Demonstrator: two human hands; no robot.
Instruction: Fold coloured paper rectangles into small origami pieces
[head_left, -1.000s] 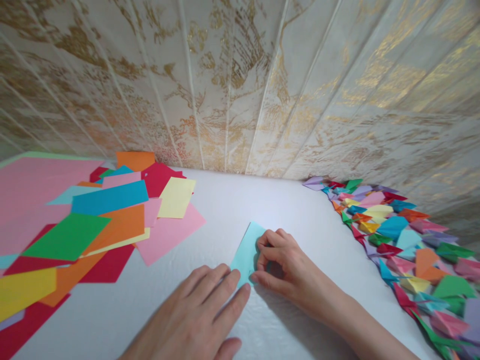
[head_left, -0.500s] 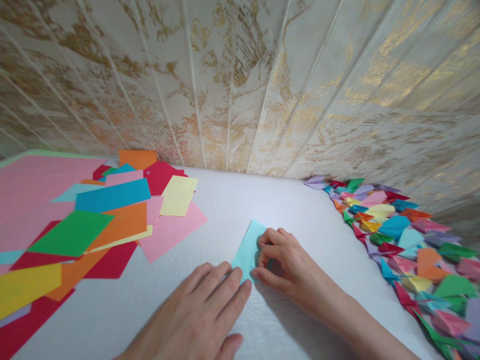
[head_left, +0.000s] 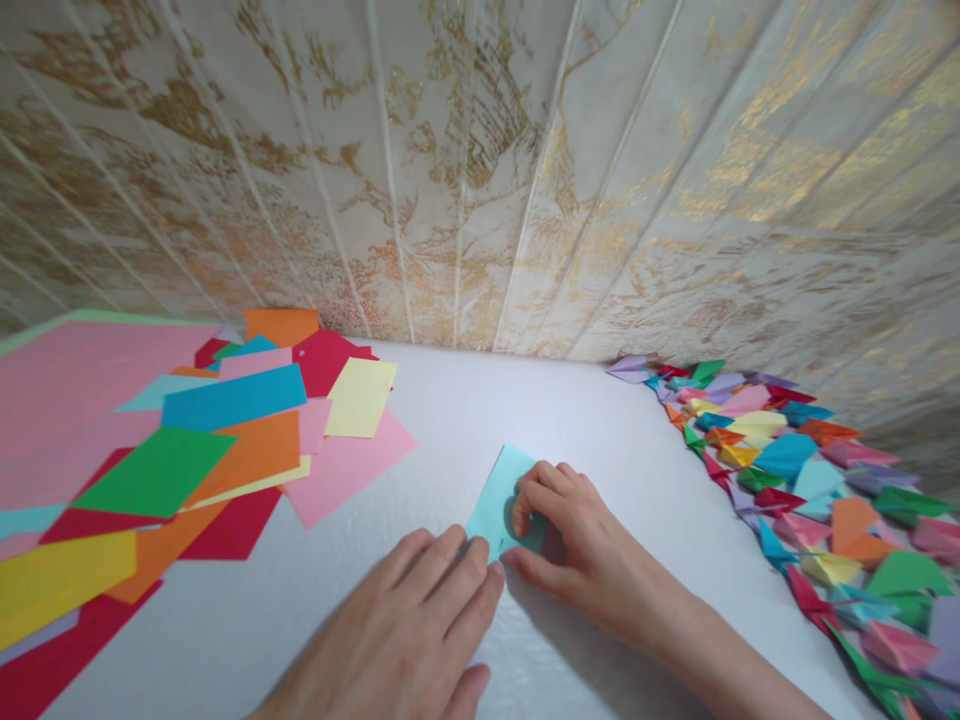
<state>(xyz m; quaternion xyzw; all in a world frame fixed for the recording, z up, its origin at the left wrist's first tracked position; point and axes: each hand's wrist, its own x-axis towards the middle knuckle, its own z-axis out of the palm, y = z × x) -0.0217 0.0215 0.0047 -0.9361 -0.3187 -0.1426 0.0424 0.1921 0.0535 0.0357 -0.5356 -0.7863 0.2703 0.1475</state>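
light blue paper [head_left: 491,505]: partly hidden by left hand [head_left: 420,620] and right hand [head_left: 581,530]. folded pieces [head_left: 904,572] right of both: cut off at edge.

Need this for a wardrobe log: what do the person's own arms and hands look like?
The left hand and right hand are bare: no gloves, rings or markings show. The right forearm is bare, with no sleeve, watch or bracelet in view. Too little of the left arm shows to judge sleeves.
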